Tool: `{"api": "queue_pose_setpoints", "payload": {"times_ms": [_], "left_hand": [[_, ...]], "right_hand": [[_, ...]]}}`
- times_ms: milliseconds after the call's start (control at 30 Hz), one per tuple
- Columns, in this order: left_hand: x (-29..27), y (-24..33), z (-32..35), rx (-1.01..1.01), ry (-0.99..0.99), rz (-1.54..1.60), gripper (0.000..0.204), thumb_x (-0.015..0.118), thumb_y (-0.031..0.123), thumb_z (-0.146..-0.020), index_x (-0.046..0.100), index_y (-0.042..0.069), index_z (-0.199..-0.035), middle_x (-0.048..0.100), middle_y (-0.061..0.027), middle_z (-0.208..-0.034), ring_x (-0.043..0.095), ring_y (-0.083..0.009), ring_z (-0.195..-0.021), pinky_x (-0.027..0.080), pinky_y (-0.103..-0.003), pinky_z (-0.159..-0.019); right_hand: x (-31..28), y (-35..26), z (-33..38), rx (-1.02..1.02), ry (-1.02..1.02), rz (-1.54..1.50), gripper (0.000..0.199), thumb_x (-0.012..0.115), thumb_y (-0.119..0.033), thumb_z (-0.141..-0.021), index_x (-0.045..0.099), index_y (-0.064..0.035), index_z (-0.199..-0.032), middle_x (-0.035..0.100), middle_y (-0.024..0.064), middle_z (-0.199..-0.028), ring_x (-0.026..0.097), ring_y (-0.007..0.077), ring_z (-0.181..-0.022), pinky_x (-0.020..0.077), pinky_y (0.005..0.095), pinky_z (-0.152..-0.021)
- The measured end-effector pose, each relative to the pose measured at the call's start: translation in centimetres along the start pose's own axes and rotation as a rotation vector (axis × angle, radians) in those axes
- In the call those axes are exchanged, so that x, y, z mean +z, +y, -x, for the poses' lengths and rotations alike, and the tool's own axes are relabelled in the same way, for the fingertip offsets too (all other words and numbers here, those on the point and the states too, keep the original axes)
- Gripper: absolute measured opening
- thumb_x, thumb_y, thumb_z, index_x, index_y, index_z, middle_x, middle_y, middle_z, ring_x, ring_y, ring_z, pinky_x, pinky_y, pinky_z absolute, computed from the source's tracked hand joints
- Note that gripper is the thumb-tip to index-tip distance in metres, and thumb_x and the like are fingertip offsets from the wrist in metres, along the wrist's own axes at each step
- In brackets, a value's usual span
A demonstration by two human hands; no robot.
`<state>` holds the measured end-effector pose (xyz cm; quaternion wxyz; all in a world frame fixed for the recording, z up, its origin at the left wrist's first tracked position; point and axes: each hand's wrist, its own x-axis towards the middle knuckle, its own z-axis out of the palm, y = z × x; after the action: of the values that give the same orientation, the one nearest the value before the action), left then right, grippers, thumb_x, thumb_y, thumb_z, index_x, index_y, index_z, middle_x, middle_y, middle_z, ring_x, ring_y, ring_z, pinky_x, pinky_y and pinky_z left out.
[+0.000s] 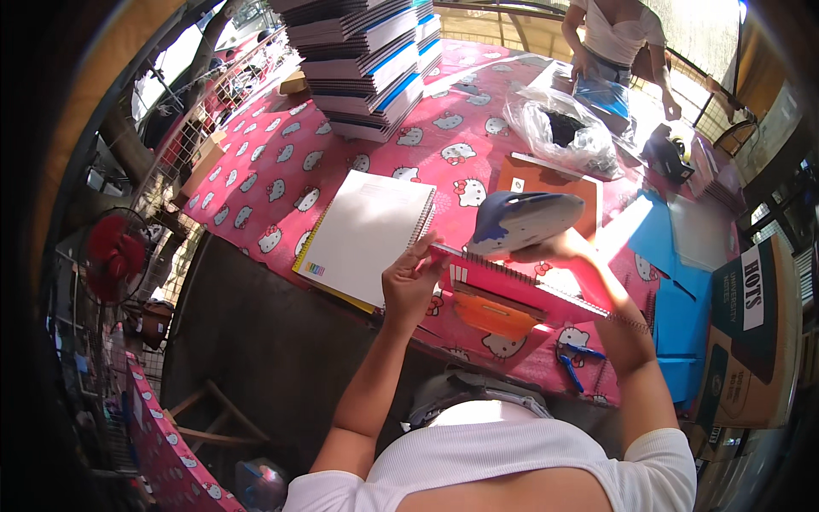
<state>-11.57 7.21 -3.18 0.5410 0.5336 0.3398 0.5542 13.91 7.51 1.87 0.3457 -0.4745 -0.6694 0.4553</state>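
My left hand (413, 286) is closed, its fingertips at the left end of a pink-covered notebook (546, 294) held on edge over the table. A dark spiral wire (499, 266) runs along the notebook's upper edge and sticks out past its right end, under my right forearm. My right hand (559, 247) is closed at the underside of a rounded blue-and-white thing (527, 220) above the notebook; its kind is unclear, and it partly hides those fingers. An orange sheet or cover (490, 314) shows below the notebook. Left of my left hand lies a white-paged spiral notebook (368, 230) with a yellow cover.
Tall notebook stacks (363, 72) stand at the back of the pink patterned table. Blue-handled pliers (576, 363) lie near the front edge. Blue sheets (674, 299) and a cardboard box (755, 333) are at right. Across the table, beside a plastic bag (567, 136), stands another person (618, 43).
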Motion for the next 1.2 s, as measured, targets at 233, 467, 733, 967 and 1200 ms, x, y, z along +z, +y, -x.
{"api": "queue_pose_setpoints", "payload": {"times_ms": [233, 467, 733, 967, 1200], "left_hand": [[-2.4, -0.1, 0.3, 0.016, -0.014, -0.038, 0.045, 0.064, -0.01, -0.082, 0.059, 0.003, -0.125, 0.066, -0.0048, -0.112, 0.06, -0.0077, -0.094, 0.05, -0.024, -0.084], [-0.6, 0.7, -1.1, -0.127, -0.17, 0.197, 0.03, 0.062, -0.01, -0.083, 0.064, 0.001, -0.111, 0.066, -0.0077, -0.104, 0.06, -0.0094, -0.095, 0.05, -0.023, -0.083], [-0.4, -0.6, -3.6, -0.081, -0.248, 0.256, 0.017, 0.071, 0.005, -0.083, 0.065, 0.002, -0.098, 0.068, -0.009, -0.101, 0.062, -0.0114, -0.095, 0.049, -0.024, -0.084], [4.5, 1.0, -3.3, 0.066, -0.285, 0.096, 0.017, 0.07, -0.008, -0.079, 0.063, 0.002, -0.092, 0.067, -0.0103, -0.096, 0.064, -0.0137, -0.087, 0.053, -0.027, -0.081], [11.9, 5.2, 0.5, 0.686, -0.356, -0.19, 0.02, 0.072, -0.013, -0.073, 0.06, -0.001, -0.085, 0.066, -0.0145, -0.09, 0.066, -0.0176, -0.084, 0.057, -0.027, -0.067]], "right_hand": [[2.6, 1.2, -2.4, -0.328, -0.085, -0.112, 0.061, 0.069, 0.002, -0.062, 0.059, -0.007, -0.122, 0.069, 0.0082, -0.095, 0.064, 0.0173, -0.089, 0.0507, 0.0318, -0.078], [-0.1, 8.4, 7.1, 0.213, 0.444, 0.978, 0.039, 0.064, -0.013, -0.075, 0.057, -0.0071, -0.113, 0.059, 0.0143, -0.101, 0.062, 0.0333, -0.086, 0.0494, 0.0434, -0.073], [9.7, 8.2, 23.0, 0.403, 0.513, 0.975, 0.052, 0.069, -0.027, -0.079, 0.053, -0.0009, -0.12, 0.048, 0.0171, -0.125, 0.049, 0.0349, -0.115, 0.0411, 0.0447, -0.095], [11.3, 4.1, 24.3, 0.335, 0.669, 0.582, 0.044, 0.066, -0.018, -0.083, 0.05, -0.002, -0.121, 0.053, 0.0156, -0.101, 0.056, 0.0323, -0.092, 0.0467, 0.041, -0.078], [8.1, -11.0, 16.1, -0.006, 0.837, 0.747, 0.041, 0.068, -0.015, -0.082, 0.05, -0.0019, -0.116, 0.052, 0.0154, -0.099, 0.054, 0.0324, -0.089, 0.0457, 0.0397, -0.075]]}}
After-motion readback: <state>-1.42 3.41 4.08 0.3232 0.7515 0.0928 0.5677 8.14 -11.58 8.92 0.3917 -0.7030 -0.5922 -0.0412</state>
